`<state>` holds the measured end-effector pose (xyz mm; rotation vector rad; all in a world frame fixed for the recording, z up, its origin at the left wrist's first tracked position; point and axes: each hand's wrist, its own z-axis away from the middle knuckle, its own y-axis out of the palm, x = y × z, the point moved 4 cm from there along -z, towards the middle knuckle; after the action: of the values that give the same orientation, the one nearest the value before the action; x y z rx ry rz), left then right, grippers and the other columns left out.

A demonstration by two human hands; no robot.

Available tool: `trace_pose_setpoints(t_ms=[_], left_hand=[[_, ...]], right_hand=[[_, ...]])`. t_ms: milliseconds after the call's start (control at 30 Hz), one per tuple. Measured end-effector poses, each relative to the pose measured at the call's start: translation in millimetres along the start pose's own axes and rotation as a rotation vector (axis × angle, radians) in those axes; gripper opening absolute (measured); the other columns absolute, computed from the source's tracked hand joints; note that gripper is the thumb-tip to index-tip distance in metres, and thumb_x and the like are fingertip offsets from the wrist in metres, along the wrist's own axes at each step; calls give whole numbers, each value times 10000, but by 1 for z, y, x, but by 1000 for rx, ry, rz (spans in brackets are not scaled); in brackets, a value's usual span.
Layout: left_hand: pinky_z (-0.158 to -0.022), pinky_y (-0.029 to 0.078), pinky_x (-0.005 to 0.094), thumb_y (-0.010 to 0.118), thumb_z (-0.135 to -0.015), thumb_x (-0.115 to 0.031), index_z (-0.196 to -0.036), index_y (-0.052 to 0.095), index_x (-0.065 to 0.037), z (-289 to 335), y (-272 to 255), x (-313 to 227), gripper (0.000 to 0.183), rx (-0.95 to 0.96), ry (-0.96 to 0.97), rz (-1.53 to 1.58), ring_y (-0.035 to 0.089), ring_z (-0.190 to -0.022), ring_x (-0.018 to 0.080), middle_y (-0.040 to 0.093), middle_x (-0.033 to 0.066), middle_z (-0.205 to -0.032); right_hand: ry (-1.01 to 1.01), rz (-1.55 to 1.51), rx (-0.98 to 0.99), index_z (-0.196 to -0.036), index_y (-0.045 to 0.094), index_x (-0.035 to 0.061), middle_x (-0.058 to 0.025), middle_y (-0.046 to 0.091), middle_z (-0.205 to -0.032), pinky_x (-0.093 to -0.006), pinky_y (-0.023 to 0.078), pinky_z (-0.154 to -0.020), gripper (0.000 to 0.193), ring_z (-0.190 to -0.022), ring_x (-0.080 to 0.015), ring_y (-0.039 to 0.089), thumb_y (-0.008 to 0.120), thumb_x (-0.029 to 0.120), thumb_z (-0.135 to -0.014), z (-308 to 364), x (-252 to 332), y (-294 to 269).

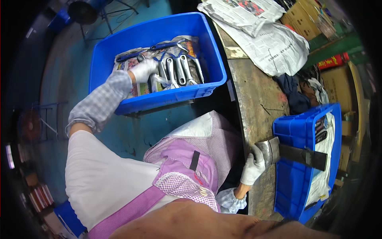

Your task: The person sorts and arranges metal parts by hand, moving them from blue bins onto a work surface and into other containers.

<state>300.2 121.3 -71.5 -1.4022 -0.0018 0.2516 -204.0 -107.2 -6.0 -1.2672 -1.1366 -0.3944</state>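
Observation:
Over the left part of a large blue bin (155, 99) reaches my left hand (144, 71), in a white glove and blurred by movement. Its fingers are at the silver end of an adjustable wrench; whether they grip it is unclear. Beside it, several silver wrenches (182, 71) lie side by side on newspaper, and a blue-handled wrench (165, 45) lies behind them. My right hand (253, 165), also gloved, is at the workbench edge with curled fingers against a worn metal block (268, 151). From that block a dark flat bar (304, 156) extends to the right.
A second blue bin (292, 179), lined with paper and holding dark-handled items, stands on the wooden workbench (258, 91) under the bar. Newspaper sheets (274, 46) cover its far end. Dark cloth (294, 93) lies behind this bin. Cardboard boxes (304, 18) are at the far right.

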Motion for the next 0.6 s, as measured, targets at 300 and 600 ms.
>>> trace_pose_setpoints(t_ms=[300, 600], left_hand=[[-1245, 189, 432, 532, -1023, -238, -1588, 289, -41, 67, 120, 93, 646, -20, -328, 106, 242, -1524, 318, 257, 168, -1659], [-1143, 359, 433, 574, -994, -167, -1556, 348, -65, -15, 110, 56, 613, -17, -252, 220, 420, -1391, 417, 437, 224, -1530]], right_hand=[[-25, 98, 464, -1050, 779, 111, -127, 753, -999, -364, 571, -817, 218, -870, -295, 720, 696, 110, -849, 18, 22, -50], [1009, 1175, -102, -1131, 732, -9, -183, 748, -1083, -424, 563, -832, 653, -967, -318, 732, 702, 576, -841, -22, -64, -432]])
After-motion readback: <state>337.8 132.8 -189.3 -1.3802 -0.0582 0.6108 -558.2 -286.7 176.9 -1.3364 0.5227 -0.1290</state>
